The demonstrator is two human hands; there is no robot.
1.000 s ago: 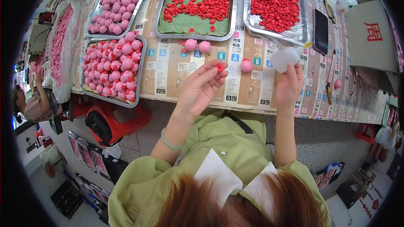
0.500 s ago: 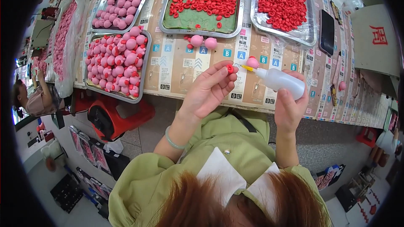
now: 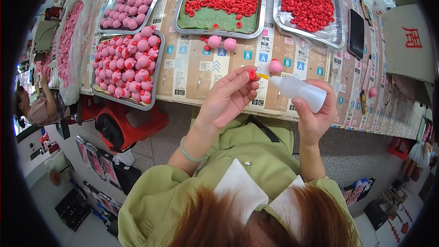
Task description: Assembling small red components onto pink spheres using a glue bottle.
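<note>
Between the thumb and fingertips of my left hand (image 3: 231,93) is a small red ring-shaped piece (image 3: 252,75). My right hand (image 3: 318,110) is wrapped round a translucent white squeeze bottle (image 3: 299,92), tilted with its yellow nozzle (image 3: 262,76) pointing left. The nozzle's tip is at the red piece; whether they touch I cannot tell. Just beyond the bottle a pink ball (image 3: 275,67) with a bit of red on top rests on the table. Farther left, two pink balls lie side by side, the right one (image 3: 230,44) beside a few loose red pieces.
A green-lined metal tray (image 3: 196,24) and another metal tray (image 3: 336,36) hold many red pieces. Pink balls fill two trays at left, the nearer one (image 3: 157,59) with red-tipped balls. A phone (image 3: 356,34) lies at right. A red stool (image 3: 121,130) stands below the table's edge.
My right hand has brought the bottle left and slightly down, so its nozzle now meets or nearly meets the red piece. My left hand has barely moved.
</note>
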